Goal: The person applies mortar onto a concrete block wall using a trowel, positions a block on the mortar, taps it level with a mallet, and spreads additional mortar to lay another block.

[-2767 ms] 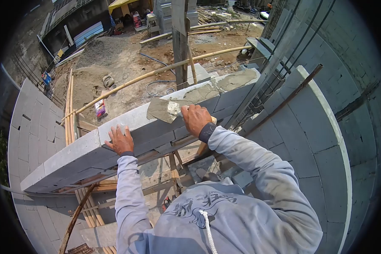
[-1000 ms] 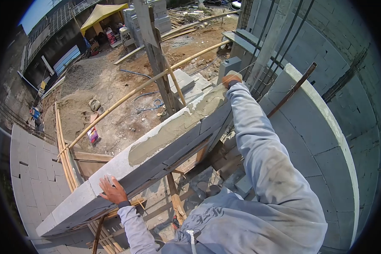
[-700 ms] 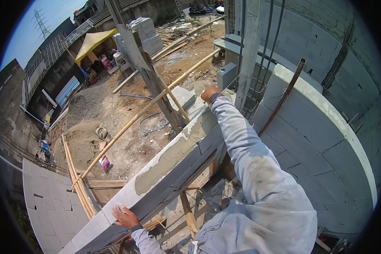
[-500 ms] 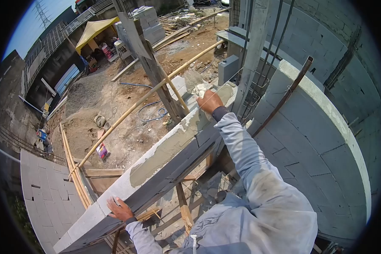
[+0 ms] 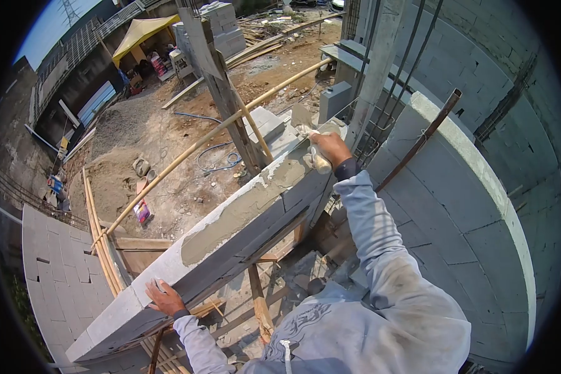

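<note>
My right hand (image 5: 332, 148) is closed round the pale handle of a trowel (image 5: 320, 163) at the far end of a low block wall (image 5: 167, 265). The trowel's blade, smeared with mortar, tilts upward beyond my fingers. Grey wet mortar (image 5: 230, 223) lies in a rough strip along the top of the wall, ending short of my left hand (image 5: 164, 298). That hand rests with fingers spread on the near end of the wall top, holding nothing.
A bamboo pole (image 5: 187, 149) slants across behind the wall, near a wooden post (image 5: 221, 93). Vertical rebar (image 5: 411, 65) and a concrete column (image 5: 379, 68) stand past my right hand. A rusty bar (image 5: 425, 138) leans against the curved-looking block wall (image 5: 461, 206) at right.
My right hand has turned and shifted slightly right, bringing the trowel's handle into view and its blade upward. My left hand stays on the wall; the view has shifted slightly.
</note>
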`<state>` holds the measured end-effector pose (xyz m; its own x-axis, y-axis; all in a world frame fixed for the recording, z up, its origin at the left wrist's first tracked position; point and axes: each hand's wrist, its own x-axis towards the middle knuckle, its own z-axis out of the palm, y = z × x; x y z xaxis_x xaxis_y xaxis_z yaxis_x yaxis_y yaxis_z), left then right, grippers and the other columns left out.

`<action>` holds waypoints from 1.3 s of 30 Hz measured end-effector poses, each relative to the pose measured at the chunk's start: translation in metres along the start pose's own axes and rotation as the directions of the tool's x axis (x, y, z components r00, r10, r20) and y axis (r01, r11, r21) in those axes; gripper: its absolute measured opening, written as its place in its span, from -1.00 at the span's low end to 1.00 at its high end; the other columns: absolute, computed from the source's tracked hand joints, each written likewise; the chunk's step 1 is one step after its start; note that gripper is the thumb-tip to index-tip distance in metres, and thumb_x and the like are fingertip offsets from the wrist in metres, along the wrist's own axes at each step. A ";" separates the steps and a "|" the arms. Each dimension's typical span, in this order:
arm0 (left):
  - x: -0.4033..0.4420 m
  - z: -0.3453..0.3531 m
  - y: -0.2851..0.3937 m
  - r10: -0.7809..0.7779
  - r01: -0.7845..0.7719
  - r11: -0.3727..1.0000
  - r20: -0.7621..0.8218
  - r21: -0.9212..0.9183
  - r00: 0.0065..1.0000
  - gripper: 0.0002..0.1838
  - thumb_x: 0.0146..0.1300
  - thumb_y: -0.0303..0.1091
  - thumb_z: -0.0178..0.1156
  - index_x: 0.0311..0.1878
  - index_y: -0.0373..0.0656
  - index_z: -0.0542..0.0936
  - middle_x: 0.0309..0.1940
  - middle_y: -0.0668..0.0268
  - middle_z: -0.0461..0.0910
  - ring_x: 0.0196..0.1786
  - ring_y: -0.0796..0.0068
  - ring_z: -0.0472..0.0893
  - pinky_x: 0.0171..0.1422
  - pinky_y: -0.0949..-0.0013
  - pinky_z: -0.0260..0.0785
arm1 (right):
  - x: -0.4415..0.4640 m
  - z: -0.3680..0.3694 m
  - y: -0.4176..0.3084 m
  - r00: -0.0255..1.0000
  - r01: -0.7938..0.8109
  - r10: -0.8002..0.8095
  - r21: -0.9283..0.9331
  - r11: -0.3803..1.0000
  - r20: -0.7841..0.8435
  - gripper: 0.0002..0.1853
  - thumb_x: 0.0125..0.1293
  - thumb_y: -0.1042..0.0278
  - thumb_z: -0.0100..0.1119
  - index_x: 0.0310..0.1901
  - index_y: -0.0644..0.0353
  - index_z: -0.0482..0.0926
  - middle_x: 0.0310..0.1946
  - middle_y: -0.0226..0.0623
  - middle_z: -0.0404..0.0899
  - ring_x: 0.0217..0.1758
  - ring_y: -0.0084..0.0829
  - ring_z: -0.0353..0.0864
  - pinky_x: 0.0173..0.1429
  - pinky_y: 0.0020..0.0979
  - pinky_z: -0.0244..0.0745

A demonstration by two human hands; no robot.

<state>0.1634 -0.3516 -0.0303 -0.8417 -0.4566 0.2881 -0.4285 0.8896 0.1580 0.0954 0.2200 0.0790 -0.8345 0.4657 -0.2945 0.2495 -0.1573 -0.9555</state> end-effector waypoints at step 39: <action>0.002 0.005 -0.006 0.039 -0.038 0.998 -0.026 0.056 0.999 -0.52 0.39 -0.06 -0.10 0.25 -0.12 0.39 0.35 0.16 0.28 0.40 0.09 0.21 0.38 -0.25 -0.11 | -0.047 -0.024 0.113 0.988 0.044 -0.146 0.830 0.555 0.045 -0.66 0.31 0.13 0.07 -0.05 0.22 0.40 -0.35 -0.26 0.51 -0.41 -0.37 0.57 -0.39 -0.35 0.57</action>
<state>0.1626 -0.3576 -0.0353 -0.8492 -0.4213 0.3183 -0.4141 0.9054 0.0935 0.1752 0.2015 -0.0154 -0.8831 0.4441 -0.1512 -0.3063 -0.7899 -0.5312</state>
